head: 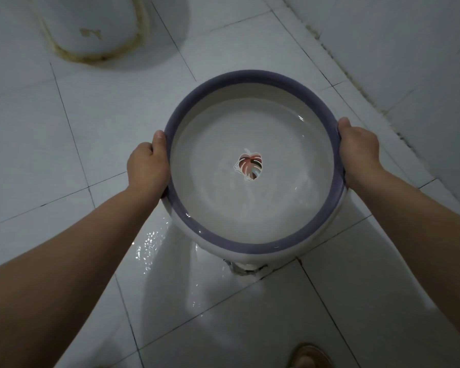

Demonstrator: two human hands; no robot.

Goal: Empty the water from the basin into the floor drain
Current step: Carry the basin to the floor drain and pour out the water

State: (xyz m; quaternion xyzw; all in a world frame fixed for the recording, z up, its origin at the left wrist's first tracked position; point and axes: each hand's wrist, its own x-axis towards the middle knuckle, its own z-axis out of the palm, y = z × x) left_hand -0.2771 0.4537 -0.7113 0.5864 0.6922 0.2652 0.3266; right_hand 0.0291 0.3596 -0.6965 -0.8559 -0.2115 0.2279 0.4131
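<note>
A round white basin (250, 81) with a purple rim and a leaf picture on its bottom is held above the tiled floor. Water fills it and spills over the near rim. My left hand (146, 166) grips the rim on the left side, and my right hand (359, 152) grips it on the right. The basin tilts towards me. Below its near edge the floor drain (246, 268) shows partly, and the basin hides the rest. A sheet of water (186, 274) spreads over the tiles around the drain.
The base of a white toilet (91, 25) stands at the far left. A tiled wall (409, 49) runs along the right side. A foot in a sandal (310, 357) shows at the bottom edge. The floor is white tile with dark joints.
</note>
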